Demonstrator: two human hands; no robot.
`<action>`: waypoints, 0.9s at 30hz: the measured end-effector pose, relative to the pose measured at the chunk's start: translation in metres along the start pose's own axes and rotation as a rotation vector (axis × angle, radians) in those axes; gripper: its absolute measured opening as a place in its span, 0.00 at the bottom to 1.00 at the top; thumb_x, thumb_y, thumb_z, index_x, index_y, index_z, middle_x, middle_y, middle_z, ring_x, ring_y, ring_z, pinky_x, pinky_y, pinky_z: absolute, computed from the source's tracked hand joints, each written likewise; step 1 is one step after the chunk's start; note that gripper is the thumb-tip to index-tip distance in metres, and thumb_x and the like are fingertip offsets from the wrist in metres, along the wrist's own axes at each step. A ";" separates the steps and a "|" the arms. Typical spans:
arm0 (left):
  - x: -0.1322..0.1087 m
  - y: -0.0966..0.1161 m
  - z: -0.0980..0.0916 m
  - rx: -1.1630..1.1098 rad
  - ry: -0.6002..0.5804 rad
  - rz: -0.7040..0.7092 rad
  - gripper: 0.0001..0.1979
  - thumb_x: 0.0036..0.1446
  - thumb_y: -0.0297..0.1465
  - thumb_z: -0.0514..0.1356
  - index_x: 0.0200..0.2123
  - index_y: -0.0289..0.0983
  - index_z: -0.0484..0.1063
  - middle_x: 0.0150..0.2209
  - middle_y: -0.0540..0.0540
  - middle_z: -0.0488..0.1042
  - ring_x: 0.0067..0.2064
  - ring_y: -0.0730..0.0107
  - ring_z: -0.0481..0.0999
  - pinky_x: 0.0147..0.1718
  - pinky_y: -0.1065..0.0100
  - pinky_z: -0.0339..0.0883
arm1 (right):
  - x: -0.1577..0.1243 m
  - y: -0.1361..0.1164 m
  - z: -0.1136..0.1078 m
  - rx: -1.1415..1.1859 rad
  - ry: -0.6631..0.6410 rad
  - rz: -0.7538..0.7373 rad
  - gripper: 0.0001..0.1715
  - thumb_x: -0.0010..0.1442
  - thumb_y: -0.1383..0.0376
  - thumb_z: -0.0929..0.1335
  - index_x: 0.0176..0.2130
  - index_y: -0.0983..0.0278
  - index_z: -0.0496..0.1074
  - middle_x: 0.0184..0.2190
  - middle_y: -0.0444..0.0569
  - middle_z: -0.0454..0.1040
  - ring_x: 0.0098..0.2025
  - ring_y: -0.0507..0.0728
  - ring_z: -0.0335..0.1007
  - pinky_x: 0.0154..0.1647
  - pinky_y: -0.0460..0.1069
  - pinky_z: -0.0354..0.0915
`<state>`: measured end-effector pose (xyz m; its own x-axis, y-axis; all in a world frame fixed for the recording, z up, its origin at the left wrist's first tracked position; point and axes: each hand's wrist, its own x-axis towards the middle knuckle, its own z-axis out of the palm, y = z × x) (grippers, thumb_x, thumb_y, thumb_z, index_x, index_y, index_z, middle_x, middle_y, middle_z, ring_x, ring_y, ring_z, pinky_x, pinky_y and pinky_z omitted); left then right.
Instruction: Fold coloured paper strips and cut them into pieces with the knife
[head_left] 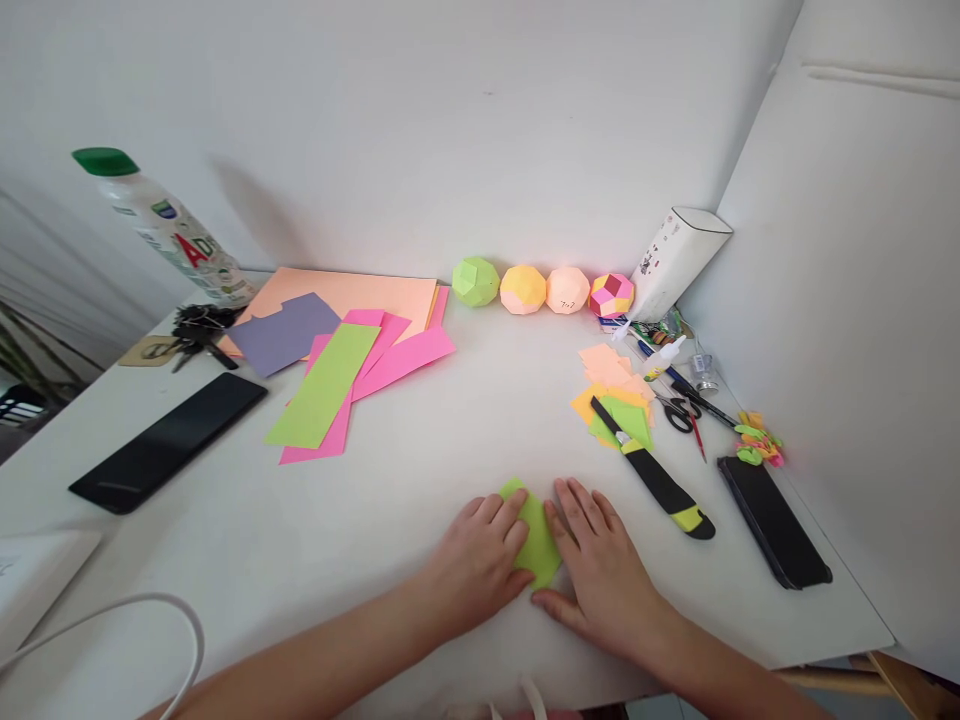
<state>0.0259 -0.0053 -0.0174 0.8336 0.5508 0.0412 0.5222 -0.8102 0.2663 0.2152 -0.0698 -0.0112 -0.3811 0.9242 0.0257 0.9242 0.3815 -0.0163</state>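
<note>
A small piece of green paper point(538, 545) lies on the white table near its front edge, between my two hands. My left hand point(484, 555) rests on the paper's left side, fingers bent and spread a little, pressing it to the table. At the paper's right edge lies my right hand point(600, 560), palm down with its fingers stretched out and the thumb near the lower corner. The fingers cover parts of the paper, so its full outline is hidden.
A black and green cutter point(660, 485) lies right of my hands, by small paper squares point(611, 365), scissors point(679, 412) and a phone point(776, 525). Paper balls point(523, 289) line the wall. Paper strips point(326, 385), a black tablet point(169, 440) and a bottle point(176, 235) stand or lie left.
</note>
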 end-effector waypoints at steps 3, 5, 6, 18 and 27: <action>-0.001 0.001 0.000 -0.017 0.014 -0.006 0.17 0.55 0.42 0.61 0.38 0.32 0.69 0.58 0.31 0.63 0.50 0.51 0.67 0.46 0.55 0.61 | -0.002 0.003 0.002 0.017 -0.025 -0.009 0.50 0.52 0.42 0.67 0.62 0.71 0.58 0.65 0.65 0.50 0.65 0.72 0.44 0.61 0.67 0.47; -0.003 0.001 0.000 -0.025 0.023 -0.004 0.18 0.55 0.43 0.60 0.38 0.32 0.69 0.59 0.30 0.62 0.51 0.50 0.67 0.46 0.54 0.61 | -0.002 0.011 0.002 0.053 -0.035 -0.027 0.53 0.51 0.41 0.67 0.62 0.71 0.57 0.65 0.65 0.49 0.66 0.72 0.43 0.61 0.68 0.48; -0.003 0.001 0.000 -0.026 0.024 0.001 0.18 0.55 0.43 0.59 0.38 0.33 0.69 0.59 0.30 0.62 0.51 0.50 0.67 0.46 0.54 0.61 | -0.002 0.016 0.002 0.078 -0.042 -0.038 0.52 0.51 0.40 0.67 0.62 0.70 0.57 0.65 0.65 0.49 0.66 0.72 0.44 0.60 0.67 0.49; -0.006 -0.004 0.006 -0.026 0.094 0.062 0.20 0.52 0.45 0.61 0.37 0.33 0.69 0.58 0.30 0.64 0.46 0.50 0.68 0.43 0.54 0.63 | 0.010 0.047 -0.006 0.187 0.274 -0.438 0.09 0.62 0.63 0.67 0.42 0.65 0.73 0.48 0.55 0.74 0.52 0.60 0.66 0.51 0.58 0.65; -0.004 -0.007 0.012 -0.044 0.150 0.052 0.23 0.48 0.48 0.63 0.36 0.33 0.69 0.57 0.30 0.65 0.46 0.50 0.68 0.44 0.52 0.64 | 0.018 0.049 -0.010 0.197 0.242 -0.524 0.10 0.61 0.68 0.64 0.43 0.66 0.70 0.42 0.54 0.75 0.48 0.59 0.69 0.42 0.54 0.70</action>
<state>0.0210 -0.0048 -0.0308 0.8212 0.5350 0.1984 0.4680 -0.8304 0.3022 0.2536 -0.0350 -0.0013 -0.7460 0.5914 0.3062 0.5846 0.8018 -0.1244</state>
